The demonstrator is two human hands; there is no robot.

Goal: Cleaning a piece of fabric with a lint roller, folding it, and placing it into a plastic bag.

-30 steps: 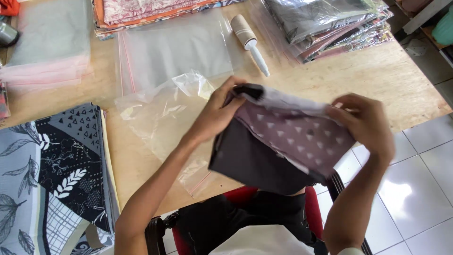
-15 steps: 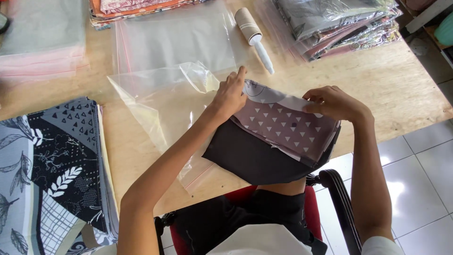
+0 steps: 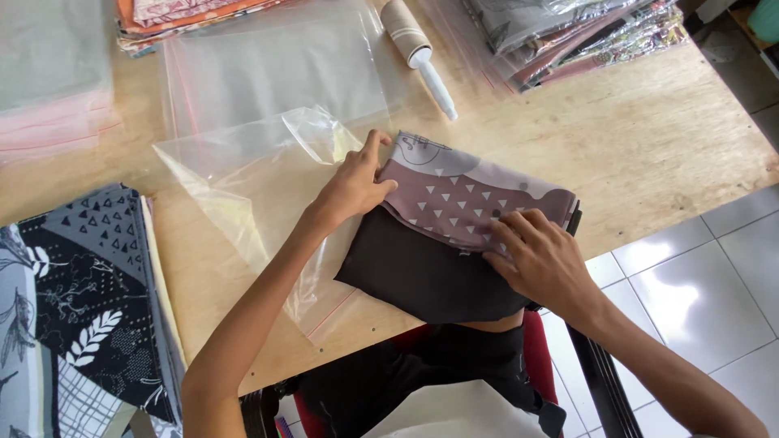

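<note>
- I'm looking down at the wooden table [image 3: 649, 138], which is filling most of the frame, with white floor tiles [image 3: 714, 276] showing at lower right.
- A stack of black, grey and white patterned fabric [image 3: 73, 300] is sitting at lower left, hanging over the table's near edge.
- An open clear plastic bag [image 3: 243, 186] is lying flat left of centre, its mouth facing the folded cloth; a flat pile of the same clear bags [image 3: 268, 65] is lying just above it, and another pile of bags [image 3: 49, 81] is sitting in the upper left corner.
- The folded cloth [image 3: 454, 227] is resting at centre on the near table edge, mauve panel with white triangles on top, dark brown part below it overhanging the edge.
- Bagged fabrics [image 3: 568, 32] are stacked at upper right; more folded fabrics [image 3: 187, 16] are at top left.
- My left hand [image 3: 353, 186] is pressing on the cloth's left end, fingers curled over its edge, thumb lying on the mauve panel.
- My right hand [image 3: 540, 259] is lying flat on the cloth's right part, fingers spread and pressing down, pinching nothing.
- A lint roller [image 3: 418, 49] is lying at top centre, handle pointing toward the cloth.
</note>
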